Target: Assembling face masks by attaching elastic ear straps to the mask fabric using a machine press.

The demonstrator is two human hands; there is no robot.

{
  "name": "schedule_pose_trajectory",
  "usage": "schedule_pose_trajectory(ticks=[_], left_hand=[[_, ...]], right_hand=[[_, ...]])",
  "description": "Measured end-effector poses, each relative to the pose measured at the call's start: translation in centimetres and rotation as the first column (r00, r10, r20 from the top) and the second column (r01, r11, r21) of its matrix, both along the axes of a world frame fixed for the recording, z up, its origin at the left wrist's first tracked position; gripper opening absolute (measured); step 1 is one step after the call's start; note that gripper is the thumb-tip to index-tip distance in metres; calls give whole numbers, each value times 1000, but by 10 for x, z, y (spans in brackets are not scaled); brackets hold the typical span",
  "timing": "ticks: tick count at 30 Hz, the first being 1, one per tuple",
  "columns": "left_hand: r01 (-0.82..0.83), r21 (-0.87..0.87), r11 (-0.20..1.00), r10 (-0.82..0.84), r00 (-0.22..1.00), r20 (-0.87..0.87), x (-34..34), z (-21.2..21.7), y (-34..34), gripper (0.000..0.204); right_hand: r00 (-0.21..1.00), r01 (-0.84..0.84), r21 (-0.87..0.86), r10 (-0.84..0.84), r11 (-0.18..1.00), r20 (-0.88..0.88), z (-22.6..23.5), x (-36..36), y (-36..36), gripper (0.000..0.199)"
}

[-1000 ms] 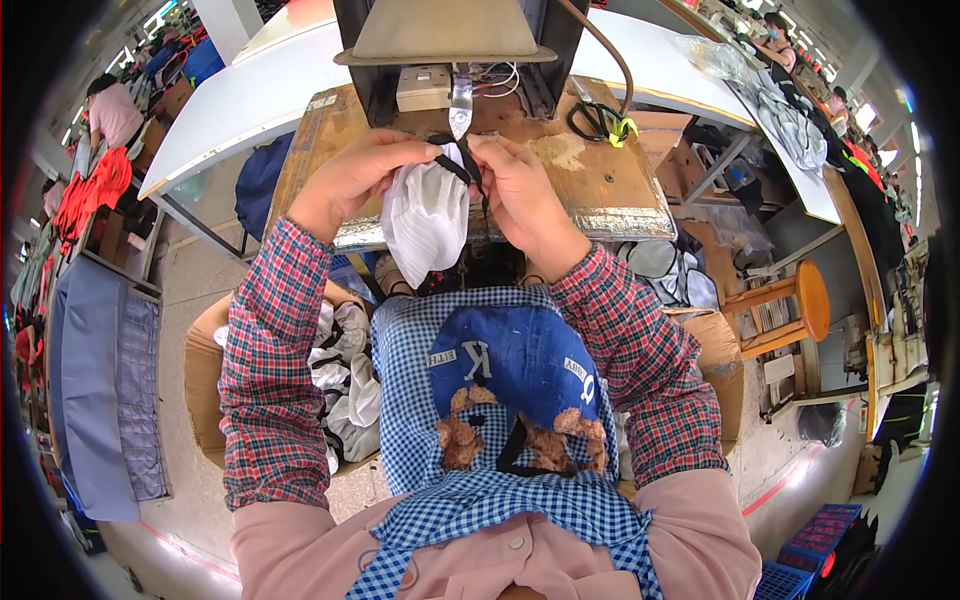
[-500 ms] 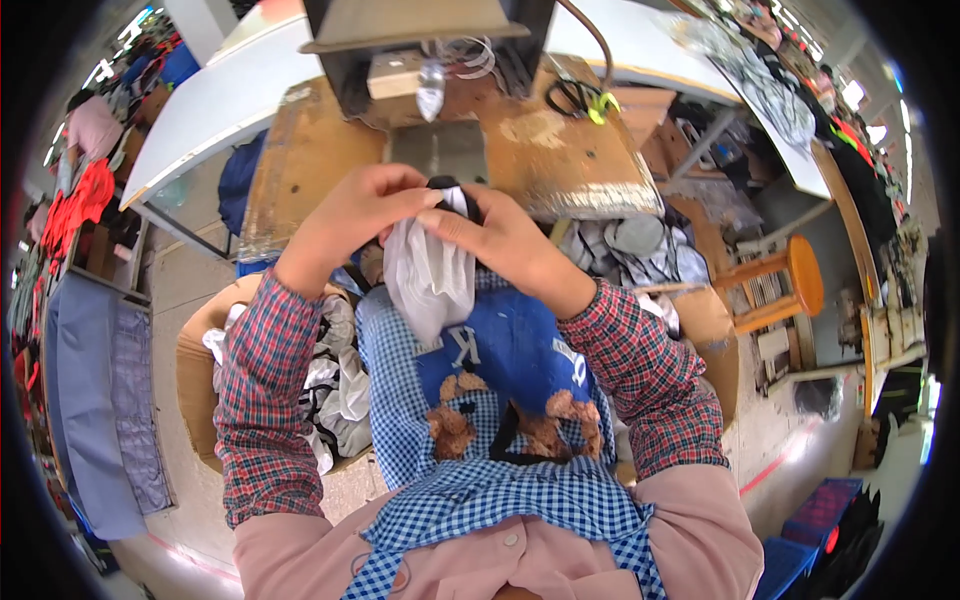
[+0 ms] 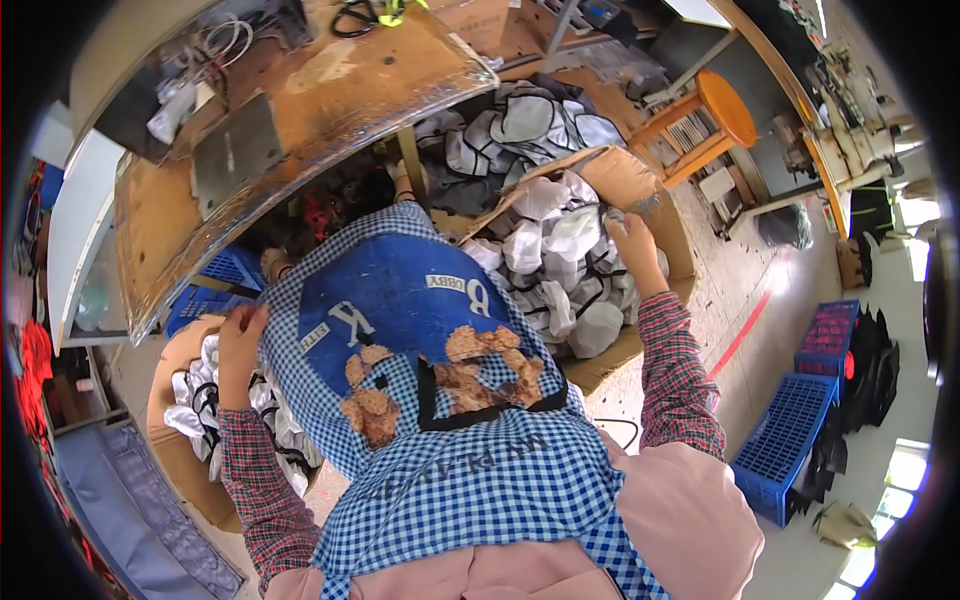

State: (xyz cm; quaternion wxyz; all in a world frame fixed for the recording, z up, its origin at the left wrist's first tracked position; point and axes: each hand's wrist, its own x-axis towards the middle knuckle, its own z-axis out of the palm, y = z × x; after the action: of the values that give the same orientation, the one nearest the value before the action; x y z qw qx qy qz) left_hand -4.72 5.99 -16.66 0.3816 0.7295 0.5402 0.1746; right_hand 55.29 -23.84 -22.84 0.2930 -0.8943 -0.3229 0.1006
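Observation:
My right hand (image 3: 637,258) is over the far right edge of the right-hand carton's pile, with its fingers apart and nothing visible in them. Under and beside it lie many white cloth pieces with black trim (image 3: 565,265), loosely heaped. My left hand (image 3: 240,345) hangs between my apron and the left-hand carton, fingers loosely bent and somewhat apart, holding nothing that I can see. More white cloth pieces with black trim (image 3: 205,395) fill that carton. A blue checked apron (image 3: 430,300) with a blue panel and brown bears covers my lap.
Ahead is a worn wooden worktable (image 3: 370,65) with a metal plate (image 3: 237,150). The right carton (image 3: 660,200) and left carton (image 3: 165,400) flank my legs. An orange wooden stool (image 3: 725,105) stands far right; blue plastic crates (image 3: 785,430) sit on the floor at right.
The white piece with a black band that both hands held over my lap is out of them. My hands have parted to either side, and the view has swung right and downward.

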Motion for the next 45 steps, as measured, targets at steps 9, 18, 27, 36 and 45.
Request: schedule_pose_trajectory(ticks=[9, 18, 27, 36, 45], left_hand=[[-185, 459, 869, 308, 928, -211, -21, -44, 4, 31], [-47, 397, 917, 147, 963, -225, 2, -41, 6, 23], [-245, 352, 903, 287, 955, -72, -14, -39, -20, 28], [-619, 342, 707, 674, 736, -63, -174, -75, -85, 24], [-708, 257, 658, 705, 459, -541, -260, -108, -127, 38]], right_hand=[[832, -323, -448, 476, 834, 286, -51, -82, 46, 62], [990, 105, -777, -142, 620, 20, -150, 72, -22, 63], [957, 151, -697, 74, 701, 282, -97, 17, 36, 55], [731, -244, -162, 291, 956, 617, -61, -44, 85, 36], [578, -579, -156, 538, 800, 614, -11, -110, 141, 25]])
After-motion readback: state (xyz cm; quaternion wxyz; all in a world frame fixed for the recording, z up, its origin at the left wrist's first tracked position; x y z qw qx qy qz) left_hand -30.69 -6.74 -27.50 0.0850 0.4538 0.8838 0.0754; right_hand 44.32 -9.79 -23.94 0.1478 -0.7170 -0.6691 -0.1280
